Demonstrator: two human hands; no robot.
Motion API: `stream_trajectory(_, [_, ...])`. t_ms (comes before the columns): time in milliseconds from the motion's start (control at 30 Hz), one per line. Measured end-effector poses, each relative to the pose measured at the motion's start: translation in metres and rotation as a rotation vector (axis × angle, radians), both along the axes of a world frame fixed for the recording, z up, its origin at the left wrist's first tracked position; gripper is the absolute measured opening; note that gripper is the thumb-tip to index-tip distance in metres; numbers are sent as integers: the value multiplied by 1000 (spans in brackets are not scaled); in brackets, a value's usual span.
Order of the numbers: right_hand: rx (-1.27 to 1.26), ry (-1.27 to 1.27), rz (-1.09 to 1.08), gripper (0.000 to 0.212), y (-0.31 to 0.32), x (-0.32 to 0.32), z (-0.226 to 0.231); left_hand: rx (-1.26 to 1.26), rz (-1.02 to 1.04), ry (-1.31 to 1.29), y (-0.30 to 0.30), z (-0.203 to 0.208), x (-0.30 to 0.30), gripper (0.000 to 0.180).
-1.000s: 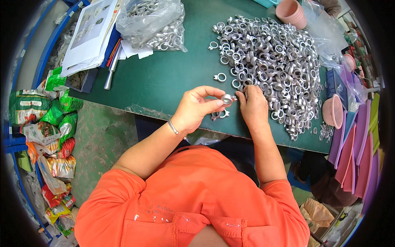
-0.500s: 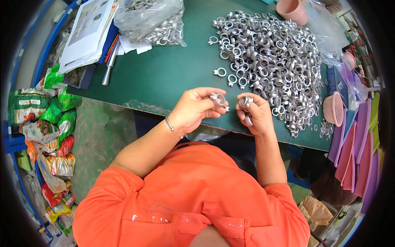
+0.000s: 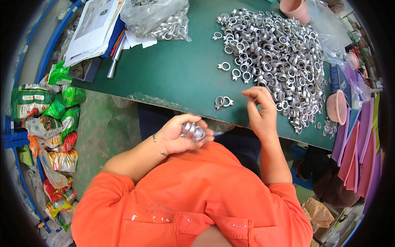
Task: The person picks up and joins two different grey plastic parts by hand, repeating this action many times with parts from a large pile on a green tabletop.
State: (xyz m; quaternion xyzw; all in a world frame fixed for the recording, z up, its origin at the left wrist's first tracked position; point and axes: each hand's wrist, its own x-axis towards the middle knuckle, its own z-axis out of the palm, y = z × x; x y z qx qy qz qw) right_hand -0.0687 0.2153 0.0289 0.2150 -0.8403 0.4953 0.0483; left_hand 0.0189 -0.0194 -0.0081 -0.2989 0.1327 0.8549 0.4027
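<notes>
My left hand [image 3: 175,135] is curled around several silver-grey metal rings [image 3: 193,131], palm turned up, just off the table's front edge and over my lap. These rings are slightly blurred. My right hand [image 3: 263,111] is above the table edge with nothing visible in it, thumb and forefinger apart. To its left, two loose metal rings [image 3: 224,102] with small lugs lie touching on the green table [image 3: 173,78]. Right beside that hand, on its far side, spreads a large heap of similar metal rings [image 3: 275,57].
A clear bag of rings [image 3: 164,24] sits at the far left, near papers [image 3: 91,33] and a metal-handled tool [image 3: 114,64]. Stacked pink cups [image 3: 295,11] stand behind the heap. A pink basket [image 3: 336,108] and purple panels [image 3: 362,136] are at the right.
My left hand has drawn down and left toward my body, now with several rings in it. The right hand no longer holds rings; two rings now show on the table beside it.
</notes>
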Motion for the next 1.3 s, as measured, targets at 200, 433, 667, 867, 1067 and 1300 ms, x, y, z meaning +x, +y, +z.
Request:
stream_trajectory(200, [276,55,151,32,-16,7,-14,-346,55,-129,-5,-95,7,49])
stream_trajectory(433, [92,-281,73,28,-2,4,-21,-997,-687,663,16,-74,-7,51])
stream_trajectory(667, [-926,-1009,292,34,18,4,-33,-1488,-105,1866,36,14,-45,17])
stream_trajectory(867, [-1111,-1019,218,29,31,4,-34,-1529,-258,1995,32,-3,-75,25])
stream_trajectory(1067, [32,-427,18,31,21,-28,-33,-990,-110,1133,33,8,-66,31])
stream_trajectory(1300, [697,40,-202,37,-15,-41,-26,-271,186,750,26,3,-54,28])
